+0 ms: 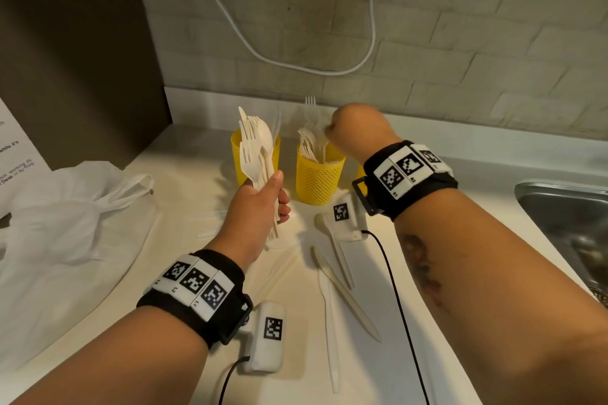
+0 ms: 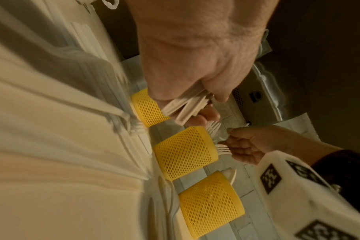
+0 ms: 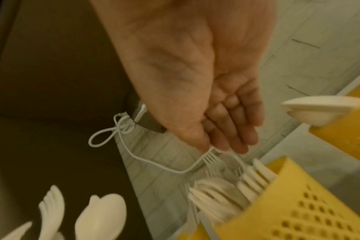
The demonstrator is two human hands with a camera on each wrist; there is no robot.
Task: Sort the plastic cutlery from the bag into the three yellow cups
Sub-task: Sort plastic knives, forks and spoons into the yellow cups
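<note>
Cream laminate worktop (image 1: 184,174) against a grey brick-tile wall (image 1: 460,43). Left grip (image 1: 260,204) clamped on a bundle of white cutlery (image 1: 256,148), before 3 yellow mesh cups (image 2: 185,155). Right grip (image 1: 355,131) above the middle cup, fingertips (image 3: 222,148) pinching a fork (image 3: 211,158).

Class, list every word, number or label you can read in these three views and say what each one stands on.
Nothing can be read with certainty.
Sheet of paper at the left edge: printed lines, too blurred and cut off to quote.
Wristbands: black-and-white square code markers with tiny characters beneath, too small.
White boxes: code markers only, no words.
</note>
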